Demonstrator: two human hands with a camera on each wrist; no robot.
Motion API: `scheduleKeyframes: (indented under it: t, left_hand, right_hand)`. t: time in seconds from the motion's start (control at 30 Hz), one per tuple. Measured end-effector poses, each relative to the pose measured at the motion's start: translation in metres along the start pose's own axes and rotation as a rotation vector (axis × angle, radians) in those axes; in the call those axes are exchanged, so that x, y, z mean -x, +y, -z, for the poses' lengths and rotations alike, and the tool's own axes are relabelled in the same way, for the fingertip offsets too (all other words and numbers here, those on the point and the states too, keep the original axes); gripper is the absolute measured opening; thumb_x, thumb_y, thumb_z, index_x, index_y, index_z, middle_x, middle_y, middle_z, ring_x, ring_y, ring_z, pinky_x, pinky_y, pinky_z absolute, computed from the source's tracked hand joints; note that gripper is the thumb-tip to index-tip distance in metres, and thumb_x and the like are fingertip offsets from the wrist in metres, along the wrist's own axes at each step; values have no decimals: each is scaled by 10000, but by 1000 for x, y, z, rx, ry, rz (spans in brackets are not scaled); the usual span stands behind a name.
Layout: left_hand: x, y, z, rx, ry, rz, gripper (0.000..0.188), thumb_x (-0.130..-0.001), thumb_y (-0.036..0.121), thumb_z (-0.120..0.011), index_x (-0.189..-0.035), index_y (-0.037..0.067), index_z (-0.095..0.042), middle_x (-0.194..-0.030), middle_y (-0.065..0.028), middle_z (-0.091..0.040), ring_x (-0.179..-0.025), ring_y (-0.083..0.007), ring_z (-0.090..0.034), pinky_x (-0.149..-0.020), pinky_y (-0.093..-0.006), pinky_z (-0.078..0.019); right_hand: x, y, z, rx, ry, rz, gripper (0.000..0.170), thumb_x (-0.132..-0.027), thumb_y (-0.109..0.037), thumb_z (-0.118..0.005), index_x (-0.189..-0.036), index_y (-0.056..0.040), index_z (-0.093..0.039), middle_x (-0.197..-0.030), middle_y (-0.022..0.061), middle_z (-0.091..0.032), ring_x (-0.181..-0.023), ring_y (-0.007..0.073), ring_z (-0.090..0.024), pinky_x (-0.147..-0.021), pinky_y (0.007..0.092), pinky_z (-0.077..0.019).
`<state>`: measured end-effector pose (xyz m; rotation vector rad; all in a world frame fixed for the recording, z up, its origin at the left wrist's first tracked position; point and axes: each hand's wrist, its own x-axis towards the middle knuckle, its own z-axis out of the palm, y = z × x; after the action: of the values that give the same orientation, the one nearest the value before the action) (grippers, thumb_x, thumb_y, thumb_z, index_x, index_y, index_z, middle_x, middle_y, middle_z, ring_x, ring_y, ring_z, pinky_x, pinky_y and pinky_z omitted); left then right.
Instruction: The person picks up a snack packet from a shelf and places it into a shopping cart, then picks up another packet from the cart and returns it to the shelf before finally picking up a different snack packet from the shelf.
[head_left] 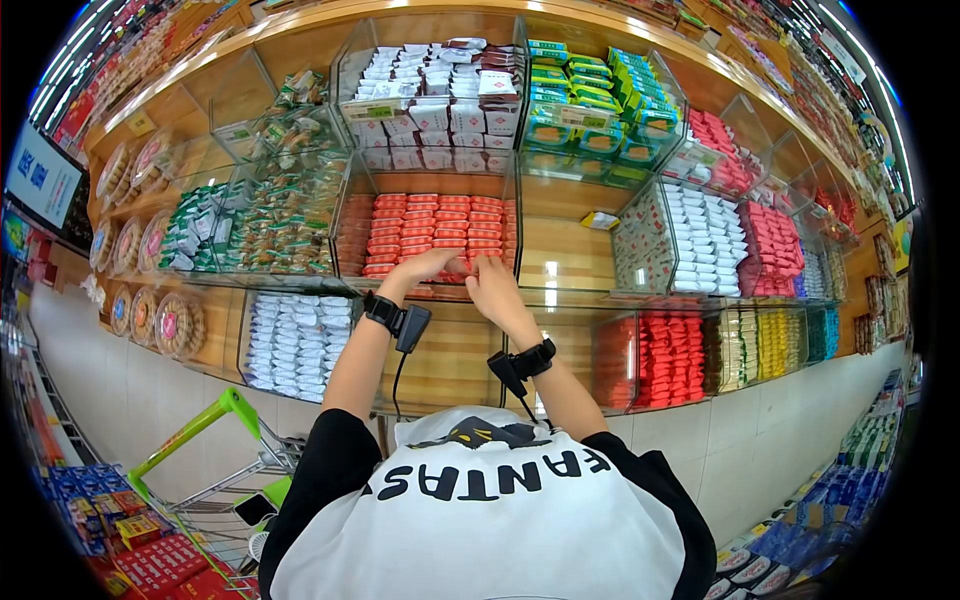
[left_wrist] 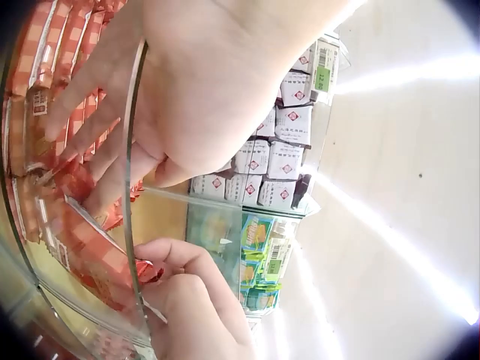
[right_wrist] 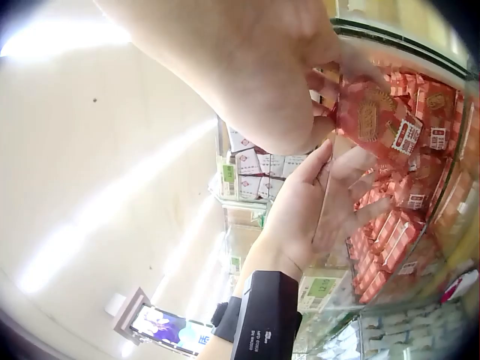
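Observation:
A glass-walled bin holds rows of small red checked snack packets. Over its front edge reach my left hand and my right hand, close together. The right hand pinches one end of a red checked packet, seen in the left wrist view. In the right wrist view that packet lies above the others, its printed face showing. The left hand's fingers are extended behind the glass, right at the red packets. Part of the right fingers is hidden in the head view.
White packets fill the bin behind, green ones the bin beside it. White and red packets stand lower down. Clear glass dividers separate the bins. A green-handled shopping cart stands at lower left, near round tubs.

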<state>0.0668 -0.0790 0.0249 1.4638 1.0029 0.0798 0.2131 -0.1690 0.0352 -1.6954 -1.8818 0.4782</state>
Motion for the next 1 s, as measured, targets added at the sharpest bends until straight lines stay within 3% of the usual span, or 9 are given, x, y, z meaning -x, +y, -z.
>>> scheduleKeyframes:
  t: [0.2,0.57,0.77,1.0]
  left_hand:
    - [6,2,2,154,11,-8,492,-910,347,-261,-986,17,-618,-1009,-84,-605,-905,-179,-543,-803,-313,-412]
    - [10,5,2,463,93,-93,486,-909,323,-294,-894,-43,-613,-931,-128,-613,-858,-200,-560,-711,-306,-484]
    - [13,7,7,421,30,-121,415,-896,318,-342,-886,-8,-598,-817,-91,-577,-822,-182,-551,-699,-315,-504]
    - [14,15,0,255,117,-97,289,-848,285,-430,-948,59,-580,-900,-49,-551,-865,-150,-537,-641,-292,-487]
  right_hand:
    - [1,0,0,-70,78,34,181,-719,-112,-549,-826,-8,-447,-813,183,-495,-782,358,-482,-703,432,-399]
    - [0,1,-2,-124,175,38,130,-735,-81,-518,-818,-8,-451,-789,180,-497,-772,348,-483,-705,425,-392]
    - [1,-6,8,-132,105,-1,130,-729,-81,-499,-809,2,-440,-816,186,-489,-774,348,-488,-698,406,-398]
    - [2,-13,16,-231,100,-21,282,-677,-66,-553,-909,13,-415,-860,182,-454,-805,350,-487,-705,403,-409]
